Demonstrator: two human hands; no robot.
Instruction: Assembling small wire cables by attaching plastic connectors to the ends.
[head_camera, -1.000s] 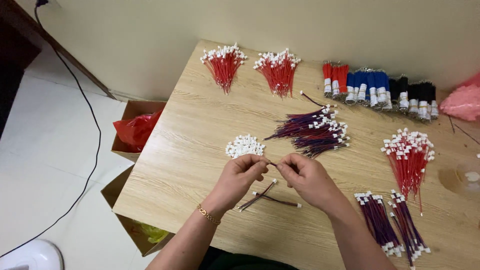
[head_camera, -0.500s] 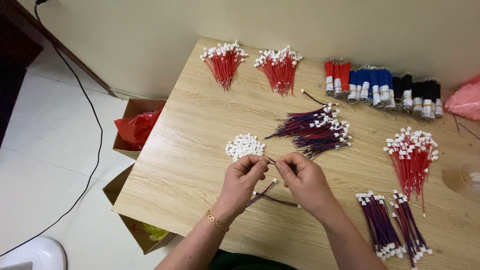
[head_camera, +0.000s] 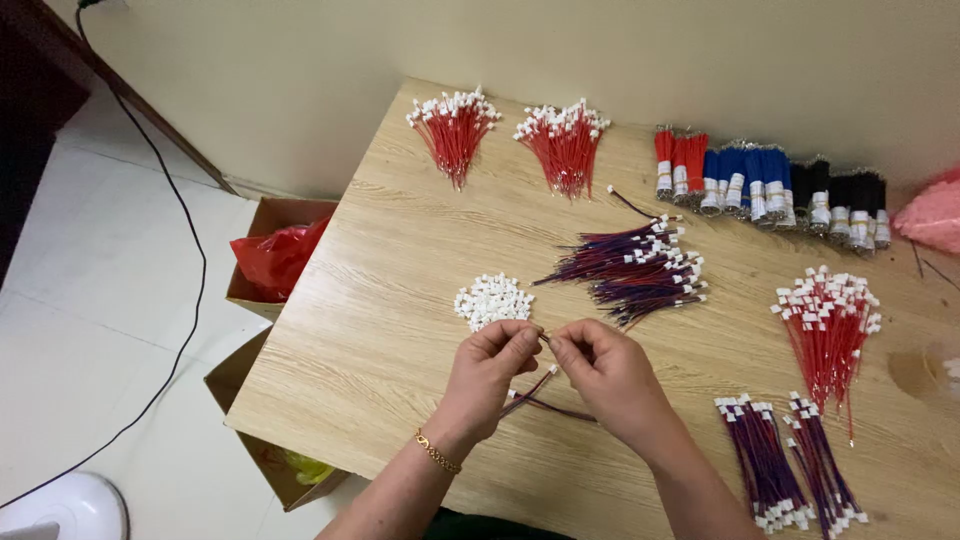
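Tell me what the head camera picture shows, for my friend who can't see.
Two hands, left hand and right hand, pinch thin wires together over a wooden table. Nearby lie a pile of small white connectors and bundles of red wires and purple wires.

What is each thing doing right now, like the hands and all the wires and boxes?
left hand: fingertips pinched on a thin wire
right hand: fingertips pinched on the same wire
thin wire: held, its tail hanging onto the table
white connectors: loose in a small heap
red-and-blue wires: lying fanned in a pile
red wire bunches: lying spread out
cardboard box: open, red bag inside
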